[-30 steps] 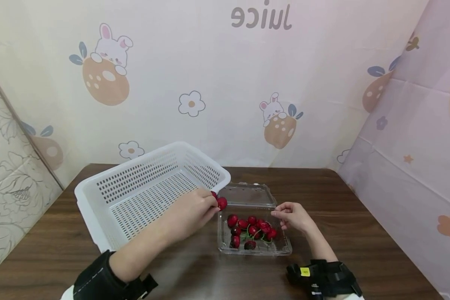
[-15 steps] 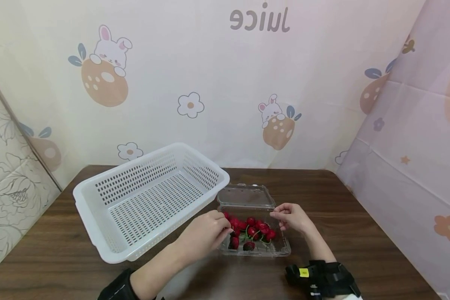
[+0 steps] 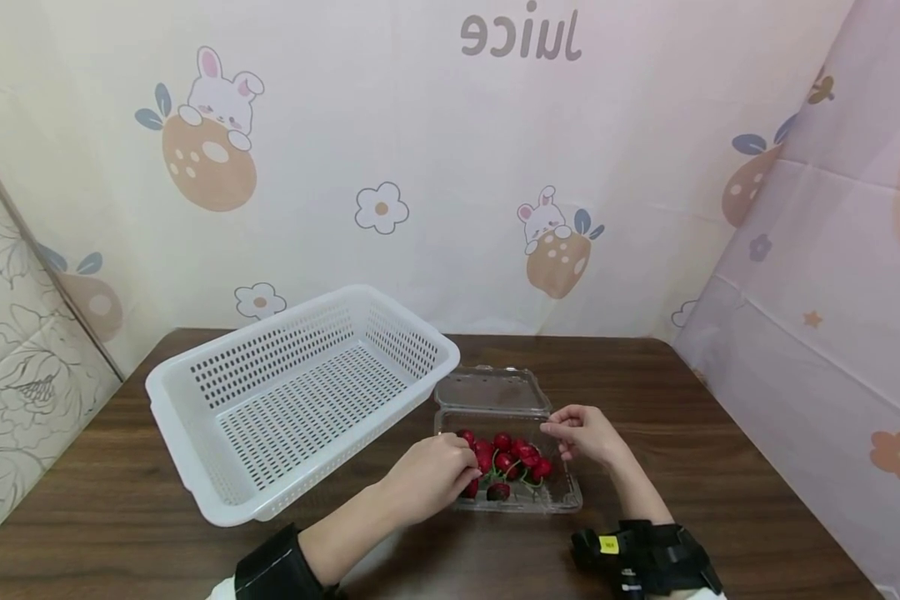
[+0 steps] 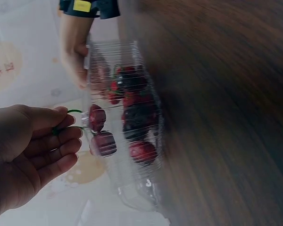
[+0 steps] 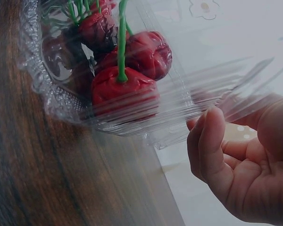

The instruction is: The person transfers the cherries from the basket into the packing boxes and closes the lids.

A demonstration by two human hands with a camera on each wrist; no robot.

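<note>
Over the left side of a clear plastic container [image 3: 513,505], my left hand [image 3: 431,473] reaches in from the front. Its thumb and fingers pinch the green stems of a pair of red cherries [image 4: 104,143], as the left wrist view shows; the pair hangs just inside the container wall. Several more cherries [image 3: 506,463] with green stems lie in the container. My right hand [image 3: 588,435] pinches the container's right rim between thumb and fingers, seen closely in the right wrist view, beside a large red cherry [image 5: 125,96]. The container's lid [image 3: 492,392] is folded back behind it.
A white perforated basket [image 3: 285,510] stands on the left of the brown wooden table [image 3: 630,375], its right corner close to the lid. A printed cloth [image 3: 450,150] hangs behind the table, and another side of cloth [image 3: 832,333] runs along the right.
My left hand, with cherries at its fingertips, has moved from the basket's right edge down and rightward into the container. The right hand stays at the rim.
</note>
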